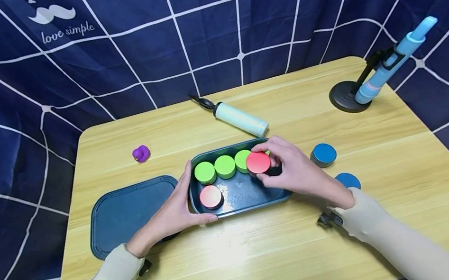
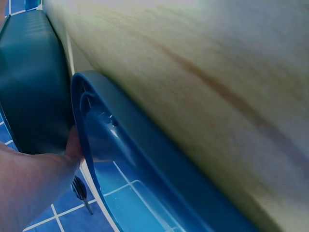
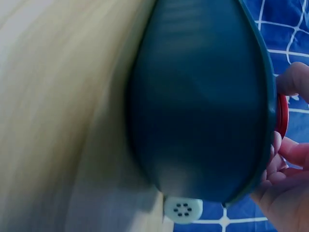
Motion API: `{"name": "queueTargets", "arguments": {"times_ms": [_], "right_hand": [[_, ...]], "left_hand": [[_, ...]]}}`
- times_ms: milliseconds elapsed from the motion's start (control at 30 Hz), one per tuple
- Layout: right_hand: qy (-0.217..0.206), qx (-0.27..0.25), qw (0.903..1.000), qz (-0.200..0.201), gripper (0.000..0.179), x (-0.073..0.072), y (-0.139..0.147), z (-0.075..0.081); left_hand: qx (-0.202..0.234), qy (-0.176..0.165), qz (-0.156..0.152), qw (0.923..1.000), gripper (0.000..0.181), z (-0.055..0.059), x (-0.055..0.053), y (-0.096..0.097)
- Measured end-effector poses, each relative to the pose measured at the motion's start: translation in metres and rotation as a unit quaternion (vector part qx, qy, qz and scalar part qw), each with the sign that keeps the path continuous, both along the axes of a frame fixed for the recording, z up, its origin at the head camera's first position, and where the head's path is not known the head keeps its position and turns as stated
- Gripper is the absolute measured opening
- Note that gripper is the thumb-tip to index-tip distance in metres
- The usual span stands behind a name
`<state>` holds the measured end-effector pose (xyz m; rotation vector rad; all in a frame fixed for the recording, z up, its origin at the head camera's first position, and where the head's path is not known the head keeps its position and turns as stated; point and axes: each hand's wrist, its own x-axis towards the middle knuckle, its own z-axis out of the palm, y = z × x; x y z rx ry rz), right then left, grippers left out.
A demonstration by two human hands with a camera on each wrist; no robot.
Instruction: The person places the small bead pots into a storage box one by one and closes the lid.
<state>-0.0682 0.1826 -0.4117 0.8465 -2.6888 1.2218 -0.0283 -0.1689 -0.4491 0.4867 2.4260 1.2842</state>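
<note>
A dark blue rectangular box (image 1: 247, 206) stands near the middle of the table. Along its back wall sits a row of several green-topped cylinders (image 1: 225, 166), the rightmost mostly hidden. One red-topped cylinder (image 1: 211, 196) lies in the front left corner. My right hand (image 1: 297, 168) pinches another red-topped cylinder (image 1: 258, 162) over the right part of the box, thumb in front and fingers behind. In the right wrist view, its red edge (image 3: 283, 116) shows beyond the box wall (image 3: 203, 106). My left hand (image 1: 178, 208) rests against the box's left end, fingers and thumb extended around it.
A dark blue lid (image 1: 131, 215) lies left of the box. Two blue cylinders (image 1: 323, 155) stand to its right. Behind are a purple rubber duck (image 1: 141, 153) and a pale hand pump (image 1: 242, 118). A light-blue device on a black stand (image 1: 349, 96) occupies the back right.
</note>
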Motion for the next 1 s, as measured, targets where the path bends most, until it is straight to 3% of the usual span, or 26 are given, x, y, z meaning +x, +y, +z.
{"name": "queueTargets", "arguments": {"times_ms": [267, 1000], "right_hand": [[-0.049, 0.02, 0.9974, 0.049, 0.051, 0.002, -0.019, -0.008], [-0.075, 0.107, 0.986, 0.104, 0.05, 0.006, -0.052, -0.015]], "left_hand": [[0.0, -0.003, 0.002, 1.0, 0.148, 0.0, 0.0, 0.0], [-0.002, -0.001, 0.001, 1.0, 0.148, 0.0, -0.001, 0.0]]}}
